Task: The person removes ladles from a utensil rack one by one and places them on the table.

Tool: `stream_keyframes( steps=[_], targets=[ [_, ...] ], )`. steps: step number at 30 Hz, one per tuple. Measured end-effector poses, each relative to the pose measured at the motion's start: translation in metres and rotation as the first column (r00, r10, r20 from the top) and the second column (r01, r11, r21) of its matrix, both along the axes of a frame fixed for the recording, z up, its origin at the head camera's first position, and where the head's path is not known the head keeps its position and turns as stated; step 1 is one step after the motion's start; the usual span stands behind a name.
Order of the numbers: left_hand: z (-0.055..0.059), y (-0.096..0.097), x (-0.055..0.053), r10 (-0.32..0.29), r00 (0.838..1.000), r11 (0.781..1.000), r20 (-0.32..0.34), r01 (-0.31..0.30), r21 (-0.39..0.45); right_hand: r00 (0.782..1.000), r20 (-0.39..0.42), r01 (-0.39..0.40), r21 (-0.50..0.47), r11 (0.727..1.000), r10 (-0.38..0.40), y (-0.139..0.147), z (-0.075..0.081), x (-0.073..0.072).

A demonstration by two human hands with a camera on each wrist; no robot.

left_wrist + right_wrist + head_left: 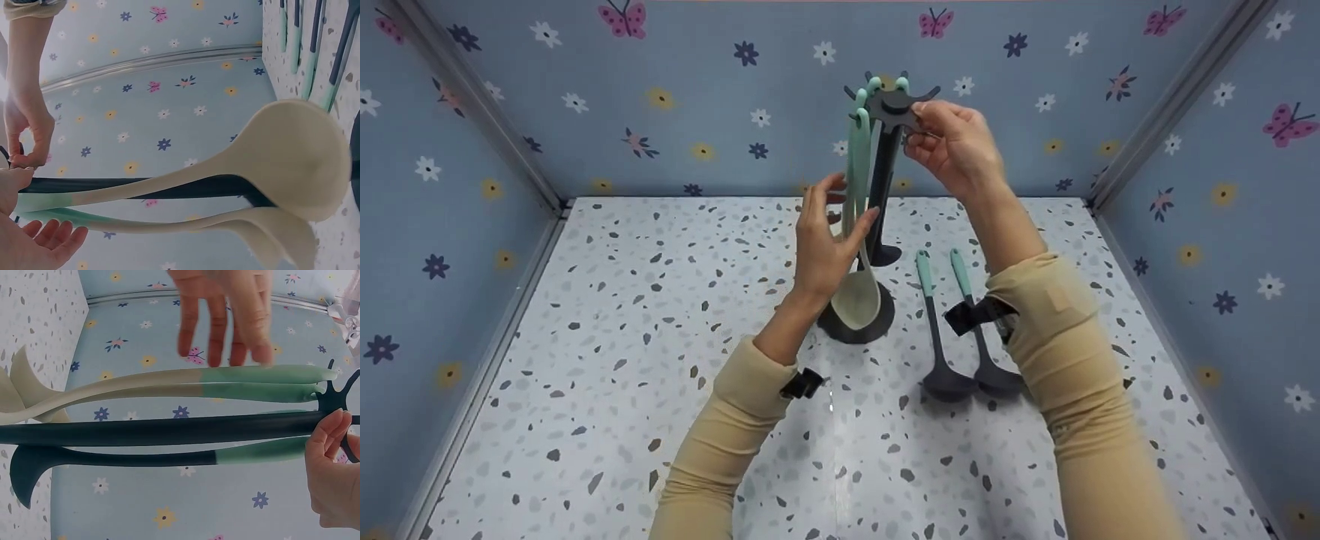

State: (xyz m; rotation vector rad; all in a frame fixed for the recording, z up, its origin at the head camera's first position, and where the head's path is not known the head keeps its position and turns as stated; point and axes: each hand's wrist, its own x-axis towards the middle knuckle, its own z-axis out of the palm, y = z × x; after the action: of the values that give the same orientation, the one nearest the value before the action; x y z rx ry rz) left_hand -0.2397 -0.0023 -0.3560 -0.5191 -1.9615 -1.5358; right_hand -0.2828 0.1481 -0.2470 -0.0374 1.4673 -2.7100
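A dark utensil stand (888, 169) with a round base (887, 315) rises in the middle of the head view. My right hand (960, 150) pinches an arm of its hooked top. Cream utensils with mint handles hang from the hooks; the front one is a ladle-like spoon (857, 301), and another cream utensil (281, 230) hangs behind it in the left wrist view. A dark utensil (34, 467) with a mint handle hangs on another side. Beside the cream utensils' handles, my left hand (825, 251) has loosely spread fingers; in the right wrist view they look blurred and apart from the handles.
Two dark ladles (947, 381) (996, 377) with mint handles lie side by side on the speckled table (622, 337), right of the stand. Flowered walls (697, 97) enclose the table at the back and both sides.
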Motion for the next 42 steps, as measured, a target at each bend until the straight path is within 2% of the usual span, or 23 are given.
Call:
stream_keyframes(
  steps=[8,17,20,27,31,36,41,42],
  targets=[
    [-0.033,0.006,0.004,-0.038,0.992,0.999,0.117,0.035,0.032,1.0,0.006,0.021,-0.008,1.0,-0.021,-0.001,0.0,0.0],
    [-0.071,0.014,0.008,-0.07,0.981,0.997,0.182,0.062,0.048,1.0,-0.004,0.023,0.037,0.999,-0.023,-0.003,-0.003,0.001],
    [-0.074,0.017,0.009,-0.095,0.981,0.993,0.171,0.082,0.081,1.0,-0.017,0.023,0.039,0.999,-0.022,-0.003,-0.004,0.001],
    [-0.058,0.02,0.02,-0.163,0.98,0.974,0.118,0.14,0.18,0.999,-0.044,0.026,0.054,0.998,-0.024,-0.001,-0.004,0.001],
    [-0.069,0.021,0.013,-0.176,0.98,0.96,0.089,0.151,0.235,0.999,-0.03,0.029,0.032,0.999,-0.028,-0.001,-0.003,0.002],
    [-0.088,0.022,0.0,-0.142,0.987,0.962,0.081,0.118,0.245,0.999,-0.012,0.032,0.02,0.999,-0.032,-0.002,-0.003,0.002],
    [-0.091,0.022,-0.001,-0.121,0.99,0.964,0.073,0.1,0.246,0.999,-0.015,0.031,0.013,0.999,-0.031,-0.002,-0.003,0.001],
    [-0.088,0.022,0.002,-0.125,0.989,0.963,0.073,0.104,0.249,0.999,-0.019,0.029,0.009,1.0,-0.029,-0.002,-0.003,0.001]
  ],
)
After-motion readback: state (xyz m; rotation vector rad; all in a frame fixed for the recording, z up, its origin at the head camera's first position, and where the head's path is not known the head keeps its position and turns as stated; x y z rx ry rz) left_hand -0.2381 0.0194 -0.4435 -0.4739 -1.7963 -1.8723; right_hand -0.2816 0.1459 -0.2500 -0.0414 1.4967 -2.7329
